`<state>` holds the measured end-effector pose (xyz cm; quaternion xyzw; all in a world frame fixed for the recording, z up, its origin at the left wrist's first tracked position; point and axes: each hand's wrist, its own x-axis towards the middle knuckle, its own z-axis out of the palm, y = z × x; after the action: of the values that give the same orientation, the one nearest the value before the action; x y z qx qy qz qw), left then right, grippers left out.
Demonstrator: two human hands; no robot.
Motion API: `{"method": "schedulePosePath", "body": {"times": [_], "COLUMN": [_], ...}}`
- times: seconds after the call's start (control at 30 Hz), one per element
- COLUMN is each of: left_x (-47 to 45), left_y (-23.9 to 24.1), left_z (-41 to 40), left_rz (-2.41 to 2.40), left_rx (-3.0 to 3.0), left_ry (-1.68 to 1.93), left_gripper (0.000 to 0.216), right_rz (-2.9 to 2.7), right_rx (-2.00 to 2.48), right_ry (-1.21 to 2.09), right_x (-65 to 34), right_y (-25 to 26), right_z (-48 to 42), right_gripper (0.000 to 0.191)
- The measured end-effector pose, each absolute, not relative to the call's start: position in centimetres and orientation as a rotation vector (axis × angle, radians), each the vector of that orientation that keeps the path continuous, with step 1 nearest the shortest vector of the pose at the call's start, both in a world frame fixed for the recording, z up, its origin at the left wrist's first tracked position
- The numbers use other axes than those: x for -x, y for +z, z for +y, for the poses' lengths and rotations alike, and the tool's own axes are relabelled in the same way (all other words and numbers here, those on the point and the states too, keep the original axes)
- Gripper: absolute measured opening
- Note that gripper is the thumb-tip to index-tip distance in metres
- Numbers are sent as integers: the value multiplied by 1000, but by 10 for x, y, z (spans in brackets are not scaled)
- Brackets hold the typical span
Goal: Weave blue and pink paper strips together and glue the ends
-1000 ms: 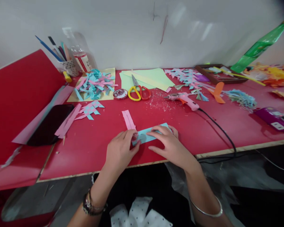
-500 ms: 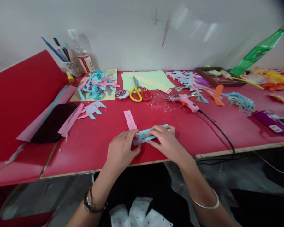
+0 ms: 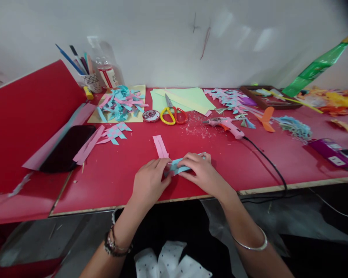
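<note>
Between my hands, close to the table's front edge, lies a light blue paper strip (image 3: pixel 178 166) with a lengthwise fold. My left hand (image 3: pixel 151 178) pinches its left end between thumb and fingers. Over the middle and right part, my right hand (image 3: pixel 201 172) has its fingers bent down onto the paper, hiding some of it. A pink paper strip (image 3: pixel 160 146) with a crease down its middle lies just beyond my left fingertips. Farther back are scissors (image 3: pixel 174 115) with one yellow and one red handle, and a pink glue gun (image 3: pixel 227 125).
At left are a black phone (image 3: pixel 66 148), pink strips (image 3: pixel 89 146) and a woven pink-and-blue piece (image 3: pixel 116 133). Curled paper strips (image 3: pixel 121 102) sit farther back. The glue gun's black cord (image 3: pixel 265 164) runs over the front edge at right. A green bottle (image 3: pixel 314 71) leans behind a brown tray (image 3: pixel 256 98).
The view has shifted slightly. My right fingers have moved a little left along the blue strip; both hands remain on it.
</note>
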<state>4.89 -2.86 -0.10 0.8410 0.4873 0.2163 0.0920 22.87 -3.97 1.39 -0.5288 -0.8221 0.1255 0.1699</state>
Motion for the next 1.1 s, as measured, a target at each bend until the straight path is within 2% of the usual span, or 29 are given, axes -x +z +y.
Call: {"method": "schedulePosePath", "body": {"times": [0.37,0.5,0.7,0.87,1.1], "left_x": [-50,-49,-50,-49,-50], "left_y": [-1,-1,1,1,0], "left_z": [-28,-30,-30,-30,-30], "left_rz": [1420,1428,1451,1441,1436], "left_rx": [-2452,-2443,-2446,-2460,-2474], "left_ry": [638,644,642,656,662], "left_gripper": [20,19,17,16,14], "right_rz": [-2140,-2023,-1875,-1829,-1864], "right_rx": [1505,1677,2088,2147,2010], "right_ry": [428,255,-115,-183,-13], "right_x": [-239,-242,-225,-207,-210], "right_y": [24,21,12,8,2], "right_z": [-41,-54,-72,-67,-62], "right_gripper": [14,20,43,36,35]}}
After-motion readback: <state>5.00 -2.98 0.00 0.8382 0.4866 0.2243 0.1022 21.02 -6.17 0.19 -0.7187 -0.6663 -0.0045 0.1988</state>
